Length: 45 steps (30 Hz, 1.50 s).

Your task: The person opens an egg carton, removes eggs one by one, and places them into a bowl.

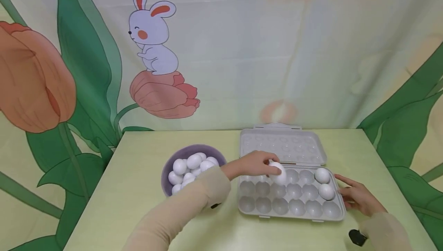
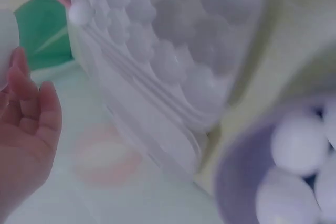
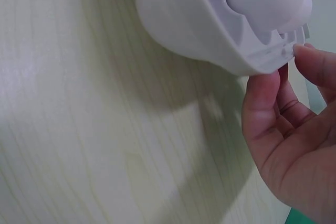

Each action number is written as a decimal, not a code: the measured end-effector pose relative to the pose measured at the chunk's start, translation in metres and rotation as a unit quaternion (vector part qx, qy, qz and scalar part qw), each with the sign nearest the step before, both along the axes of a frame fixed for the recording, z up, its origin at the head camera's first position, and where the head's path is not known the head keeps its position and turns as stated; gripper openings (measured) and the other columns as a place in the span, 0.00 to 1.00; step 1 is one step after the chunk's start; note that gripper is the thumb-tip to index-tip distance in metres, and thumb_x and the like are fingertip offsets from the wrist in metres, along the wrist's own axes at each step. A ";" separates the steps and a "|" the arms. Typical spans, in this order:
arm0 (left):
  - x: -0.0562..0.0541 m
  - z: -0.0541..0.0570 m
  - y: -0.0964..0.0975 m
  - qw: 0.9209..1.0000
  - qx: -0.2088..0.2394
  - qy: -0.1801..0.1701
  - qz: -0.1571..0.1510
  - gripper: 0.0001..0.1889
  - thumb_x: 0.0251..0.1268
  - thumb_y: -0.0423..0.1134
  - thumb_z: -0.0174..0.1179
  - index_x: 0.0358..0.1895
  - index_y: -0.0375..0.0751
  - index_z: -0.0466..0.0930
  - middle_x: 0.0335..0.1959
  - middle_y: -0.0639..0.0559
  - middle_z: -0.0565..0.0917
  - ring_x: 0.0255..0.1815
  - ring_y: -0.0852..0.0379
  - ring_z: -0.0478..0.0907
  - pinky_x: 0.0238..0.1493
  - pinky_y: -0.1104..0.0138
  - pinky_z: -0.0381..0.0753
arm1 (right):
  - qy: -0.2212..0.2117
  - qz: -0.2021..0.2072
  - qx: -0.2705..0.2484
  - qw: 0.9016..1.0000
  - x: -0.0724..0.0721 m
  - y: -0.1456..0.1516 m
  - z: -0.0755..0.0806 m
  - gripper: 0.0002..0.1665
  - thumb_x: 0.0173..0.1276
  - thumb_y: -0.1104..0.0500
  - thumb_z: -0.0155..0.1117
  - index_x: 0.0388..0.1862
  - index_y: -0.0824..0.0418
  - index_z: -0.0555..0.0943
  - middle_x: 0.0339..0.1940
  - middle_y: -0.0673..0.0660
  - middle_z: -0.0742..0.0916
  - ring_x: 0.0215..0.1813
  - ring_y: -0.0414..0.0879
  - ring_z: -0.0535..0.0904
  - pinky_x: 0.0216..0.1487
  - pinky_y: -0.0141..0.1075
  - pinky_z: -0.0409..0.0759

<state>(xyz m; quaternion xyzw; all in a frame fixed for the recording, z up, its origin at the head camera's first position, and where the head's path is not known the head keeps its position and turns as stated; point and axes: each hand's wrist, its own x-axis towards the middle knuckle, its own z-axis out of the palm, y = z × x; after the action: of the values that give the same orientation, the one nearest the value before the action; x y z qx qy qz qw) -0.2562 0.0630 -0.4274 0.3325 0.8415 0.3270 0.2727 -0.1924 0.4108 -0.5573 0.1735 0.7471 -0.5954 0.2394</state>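
Observation:
My left hand [image 1: 254,163] pinches a white egg [image 1: 278,173] between thumb and fingers, over the back row of a light grey egg carton [image 1: 290,216]. In the left wrist view, part of that egg [image 2: 7,45] shows beyond the curled fingers [image 2: 50,103]. At the carton's right end, my right hand [image 1: 360,197] grips the rim; in the right wrist view its fingers [image 3: 262,90] lie at and under the edge. Two white eggs, a back one [image 1: 322,175] and one in the middle row [image 1: 326,192], sit in the rightmost column.
Left of the carton stands a purple bowl [image 1: 165,171] heaped with white eggs [image 1: 194,161], partly behind my left sleeve [image 1: 207,189]. The carton's lid [image 1: 282,145] lies folded back toward a printed curtain [image 1: 235,58]. Everything rests on a pale wood-grain table [image 1: 135,174].

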 end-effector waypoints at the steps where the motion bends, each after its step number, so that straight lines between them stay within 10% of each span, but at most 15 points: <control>1: -0.002 0.004 -0.010 1.000 -0.003 0.000 0.006 0.15 0.56 0.50 0.54 0.47 0.53 0.74 0.25 0.54 0.82 0.26 0.65 0.77 0.29 0.73 0.71 | 0.000 0.000 -0.001 1.000 0.000 0.000 0.000 0.41 0.62 0.60 0.52 0.70 0.57 0.44 0.26 0.47 0.78 0.28 0.40 0.74 0.30 0.34 0.73; 10: -0.014 0.023 -0.091 0.997 -0.039 0.021 0.070 0.16 0.55 0.49 0.55 0.47 0.52 0.73 0.27 0.52 0.79 0.27 0.62 0.72 0.30 0.69 0.70 | -0.003 0.002 0.008 1.000 0.001 0.005 -0.002 0.42 0.62 0.58 0.53 0.70 0.56 0.44 0.25 0.47 0.78 0.28 0.40 0.73 0.30 0.33 0.72; 20: -0.017 0.015 -0.145 0.990 -0.062 0.056 0.110 0.14 0.51 0.50 0.58 0.41 0.54 0.74 0.31 0.56 0.76 0.30 0.60 0.70 0.32 0.68 0.69 | -0.005 0.001 0.002 1.000 0.002 0.008 0.000 0.42 0.62 0.58 0.54 0.70 0.52 0.45 0.25 0.46 0.77 0.28 0.39 0.73 0.30 0.33 0.72; 33: -0.001 -0.024 -0.169 0.976 -0.096 0.124 0.150 0.17 0.46 0.47 0.60 0.41 0.53 0.70 0.24 0.58 0.76 0.22 0.61 0.70 0.26 0.69 0.67 | -0.013 -0.008 0.002 1.000 0.000 0.006 -0.001 0.41 0.63 0.58 0.53 0.70 0.53 0.45 0.27 0.46 0.78 0.29 0.39 0.74 0.31 0.33 0.73; 45: 0.014 -0.052 -0.170 0.937 -0.156 0.283 0.135 0.20 0.38 0.48 0.60 0.41 0.54 0.71 0.19 0.58 0.74 0.19 0.60 0.66 0.19 0.69 0.62 | -0.011 -0.010 -0.009 1.000 -0.002 0.001 -0.002 0.40 0.62 0.58 0.54 0.70 0.47 0.48 0.26 0.46 0.79 0.28 0.39 0.75 0.30 0.33 0.73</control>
<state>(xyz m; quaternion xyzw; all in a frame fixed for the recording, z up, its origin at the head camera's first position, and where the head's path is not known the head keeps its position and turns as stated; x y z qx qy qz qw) -0.2425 -0.1066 -0.4796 0.2480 0.9613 0.1172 0.0249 -0.1941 0.4114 -0.5592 0.1855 0.7371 -0.6027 0.2428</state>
